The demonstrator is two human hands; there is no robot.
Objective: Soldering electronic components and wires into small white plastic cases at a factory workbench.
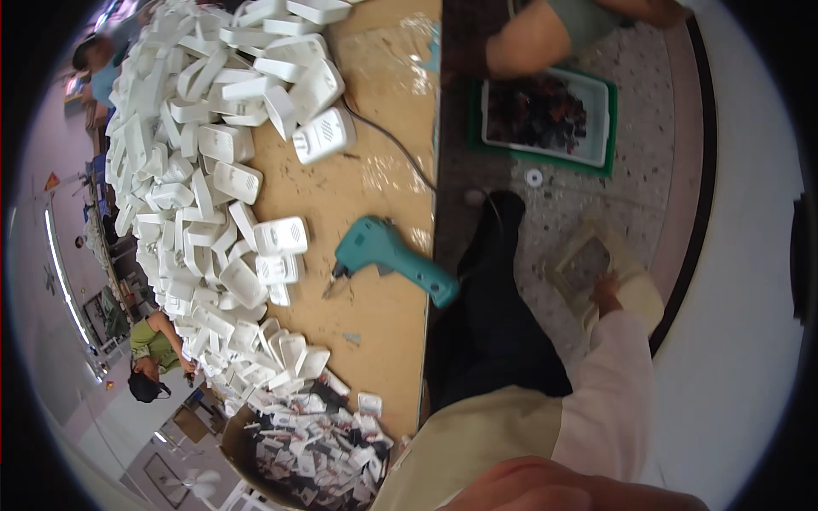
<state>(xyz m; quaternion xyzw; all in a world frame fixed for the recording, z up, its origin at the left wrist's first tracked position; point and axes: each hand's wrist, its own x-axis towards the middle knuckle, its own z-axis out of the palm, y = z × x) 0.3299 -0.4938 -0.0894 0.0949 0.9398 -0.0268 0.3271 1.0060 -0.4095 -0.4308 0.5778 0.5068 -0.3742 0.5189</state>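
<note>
My right arm, in a pale pink sleeve, reaches out past my dark trousers. My right hand [607, 294] is closed on the edge of a beige plastic stool [635, 294] on the floor, which looks blurred and tilted. Very close at the bottom edge is my left hand [545, 490], blurred and cut off, so its fingers cannot be made out. On the tabletop, apart from both hands, lies a teal electric screwdriver [396, 260] with a dark tip and a cable.
White plastic housings [221, 162] are heaped along the wooden table [375, 332]. A box of small mixed parts [315, 451] stands at its lower end. On the floor, a white tray [609, 123] holds dark pieces, near another person's limb [528, 43]. A co-worker [153, 349] is at the far left.
</note>
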